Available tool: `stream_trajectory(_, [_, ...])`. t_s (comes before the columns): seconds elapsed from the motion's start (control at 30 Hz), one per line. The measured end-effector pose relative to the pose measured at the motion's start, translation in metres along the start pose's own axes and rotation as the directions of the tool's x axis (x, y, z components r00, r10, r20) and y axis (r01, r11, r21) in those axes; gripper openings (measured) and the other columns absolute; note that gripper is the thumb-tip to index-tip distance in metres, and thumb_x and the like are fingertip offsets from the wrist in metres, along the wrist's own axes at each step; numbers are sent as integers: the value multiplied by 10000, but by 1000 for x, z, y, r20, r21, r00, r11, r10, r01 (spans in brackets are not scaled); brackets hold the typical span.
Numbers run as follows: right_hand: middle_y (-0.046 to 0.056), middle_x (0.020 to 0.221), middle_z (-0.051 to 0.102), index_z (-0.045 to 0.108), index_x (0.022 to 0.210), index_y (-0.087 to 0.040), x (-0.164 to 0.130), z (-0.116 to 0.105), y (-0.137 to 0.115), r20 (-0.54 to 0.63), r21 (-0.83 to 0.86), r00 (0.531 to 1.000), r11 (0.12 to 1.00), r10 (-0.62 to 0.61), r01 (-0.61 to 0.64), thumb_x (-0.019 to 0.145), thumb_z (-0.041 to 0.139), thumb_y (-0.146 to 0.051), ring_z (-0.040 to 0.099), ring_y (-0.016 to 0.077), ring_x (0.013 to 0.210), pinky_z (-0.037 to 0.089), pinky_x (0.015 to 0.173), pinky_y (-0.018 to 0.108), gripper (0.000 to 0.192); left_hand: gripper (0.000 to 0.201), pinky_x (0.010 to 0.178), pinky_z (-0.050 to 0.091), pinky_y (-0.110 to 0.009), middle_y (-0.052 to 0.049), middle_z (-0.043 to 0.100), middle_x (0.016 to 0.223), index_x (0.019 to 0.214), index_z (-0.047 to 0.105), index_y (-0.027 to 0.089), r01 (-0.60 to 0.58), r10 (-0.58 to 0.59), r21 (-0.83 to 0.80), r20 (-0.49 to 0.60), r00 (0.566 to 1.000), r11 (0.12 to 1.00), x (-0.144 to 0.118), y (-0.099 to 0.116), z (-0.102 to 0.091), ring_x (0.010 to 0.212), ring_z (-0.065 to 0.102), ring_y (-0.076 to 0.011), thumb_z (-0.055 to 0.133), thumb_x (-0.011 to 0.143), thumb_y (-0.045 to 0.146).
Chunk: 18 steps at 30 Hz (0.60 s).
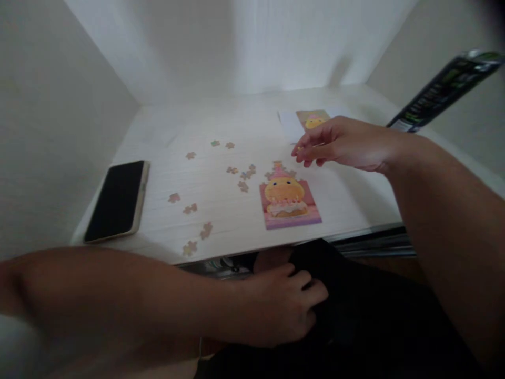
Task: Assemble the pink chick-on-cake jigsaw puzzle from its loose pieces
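From here, the person's right hand (341, 145) pinches a small yellowish piece (300, 150), thumb and fingertips together, at one o'clock of the part-built puzzle (287, 202), perhaps high enough to leave its picture showing. The left hand (282, 305) is curled over the dark-clothed lap (371, 316); I cannot tell whether it grips anything. Loose pieces (243, 186) spread between eight and eleven o'clock on the white tabletop (229, 217), probably for easy sight. The puzzle's party hat (279, 173) points just shy of twelve, its long axis running down towards six.

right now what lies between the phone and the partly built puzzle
In the head view, several loose puzzle pieces lie scattered on the white table between the phone and the partly built puzzle.
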State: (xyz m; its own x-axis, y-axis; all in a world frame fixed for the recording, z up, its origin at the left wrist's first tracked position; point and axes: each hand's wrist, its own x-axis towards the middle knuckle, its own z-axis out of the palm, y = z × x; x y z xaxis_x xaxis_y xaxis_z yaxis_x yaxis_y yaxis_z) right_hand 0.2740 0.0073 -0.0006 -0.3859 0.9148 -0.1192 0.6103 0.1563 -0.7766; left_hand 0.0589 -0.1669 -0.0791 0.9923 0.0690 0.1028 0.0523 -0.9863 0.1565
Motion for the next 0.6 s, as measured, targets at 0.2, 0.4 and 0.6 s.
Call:
stream_trajectory(0.2, [20, 818, 750, 793, 937, -227, -17, 5, 28, -21, -145, 999, 989, -39, 36, 809, 734, -265, 665, 167, 719, 498, 642, 293, 146, 133, 820, 477, -401, -135, 579, 1244, 805, 633, 203, 3, -4, 27, 37, 999, 1000, 2, 0, 1, 994, 547, -255, 562, 904, 257])
stream_trajectory(0.4, [18, 749, 730, 719, 803, -210, -18, 16, 26, 2, -113, 999, 993, -47, 47, 815, 667, -275, 647, 173, 681, 477, 591, 285, 84, 93, 806, 500, -420, -135, 583, 1258, 858, 677, 241, 11, -12, 52, 16, 1000, 999, 0, 1, -4, 1050, 565, -291, 611, 853, 307])
stream_trajectory(0.6, [25, 721, 723, 727, 786, -214, -17, 22, 19, -40, -128, 999, 991, -28, 22, 826, 658, -286, 617, 163, 625, 447, 558, 290, 107, 92, 784, 502, -410, -122, 592, 1251, 843, 695, 263, 28, -29, 61, 4, 1000, 998, -1, 2, -4, 1070, 569, -291, 617, 849, 311])
